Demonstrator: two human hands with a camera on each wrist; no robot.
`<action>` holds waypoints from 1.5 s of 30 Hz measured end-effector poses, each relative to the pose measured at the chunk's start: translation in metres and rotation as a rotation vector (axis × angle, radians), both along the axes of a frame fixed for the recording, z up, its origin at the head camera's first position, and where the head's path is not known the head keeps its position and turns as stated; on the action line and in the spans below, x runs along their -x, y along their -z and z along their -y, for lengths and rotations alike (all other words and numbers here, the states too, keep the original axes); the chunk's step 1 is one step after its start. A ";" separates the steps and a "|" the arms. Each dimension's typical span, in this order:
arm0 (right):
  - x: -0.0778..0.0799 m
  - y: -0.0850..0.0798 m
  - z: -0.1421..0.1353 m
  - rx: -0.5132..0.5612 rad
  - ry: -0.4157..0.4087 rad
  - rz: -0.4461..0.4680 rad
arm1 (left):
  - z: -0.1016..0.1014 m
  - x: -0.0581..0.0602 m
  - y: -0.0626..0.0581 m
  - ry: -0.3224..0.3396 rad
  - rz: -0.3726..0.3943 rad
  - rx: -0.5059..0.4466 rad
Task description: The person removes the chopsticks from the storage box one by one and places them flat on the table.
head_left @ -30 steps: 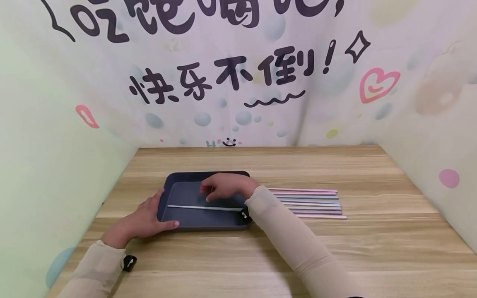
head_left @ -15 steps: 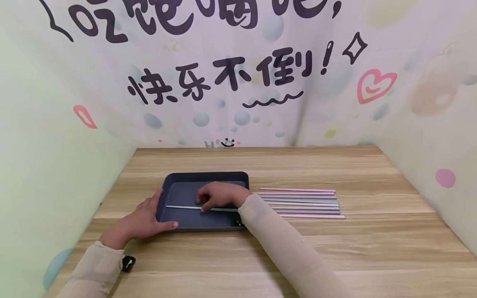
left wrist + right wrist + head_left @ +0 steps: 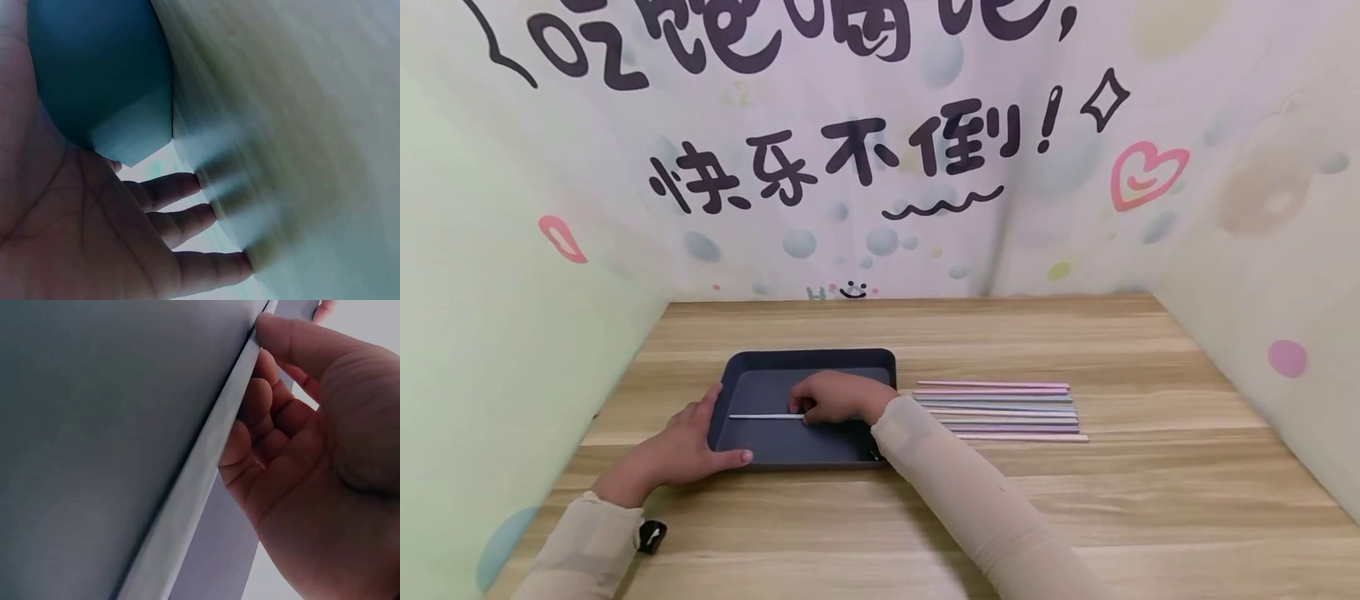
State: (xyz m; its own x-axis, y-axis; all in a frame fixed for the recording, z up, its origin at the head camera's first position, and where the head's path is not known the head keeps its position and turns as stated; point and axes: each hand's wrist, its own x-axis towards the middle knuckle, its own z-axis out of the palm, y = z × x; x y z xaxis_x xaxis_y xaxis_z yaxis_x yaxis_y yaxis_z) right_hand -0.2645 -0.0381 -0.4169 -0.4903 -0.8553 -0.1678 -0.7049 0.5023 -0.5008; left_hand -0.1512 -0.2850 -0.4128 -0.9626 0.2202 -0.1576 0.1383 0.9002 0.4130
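Note:
A pale chopstick point(image 3: 763, 417) lies lengthwise in a dark grey rectangular tray point(image 3: 801, 359). My right hand point(image 3: 838, 397) reaches over the tray and pinches the chopstick near its middle. In the right wrist view, thumb and curled fingers meet at the chopstick point(image 3: 203, 453), which lies close along the tray floor point(image 3: 94, 425). My left hand point(image 3: 681, 446) rests against the tray's left side, its thumb along the near left corner. The left wrist view shows straight fingers point(image 3: 215, 272) touching the table, with the palm beside the tray wall point(image 3: 106, 75).
Several pastel chopsticks point(image 3: 1007, 408) lie side by side on the wooden table point(image 3: 1075, 508), right of the tray. The right sleeve point(image 3: 970, 492) hides some of their left ends. A printed cloth wall point(image 3: 850, 258) stands behind the table, with pale walls at both sides.
My right hand has come down to the chopstick in the tray, and its fingers have closed on it. The left hand stays at the tray's left side. The head view has shifted slightly.

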 end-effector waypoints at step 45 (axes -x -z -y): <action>-0.003 -0.029 -0.009 0.131 0.046 -0.039 | 0.002 0.000 -0.001 -0.006 0.021 0.017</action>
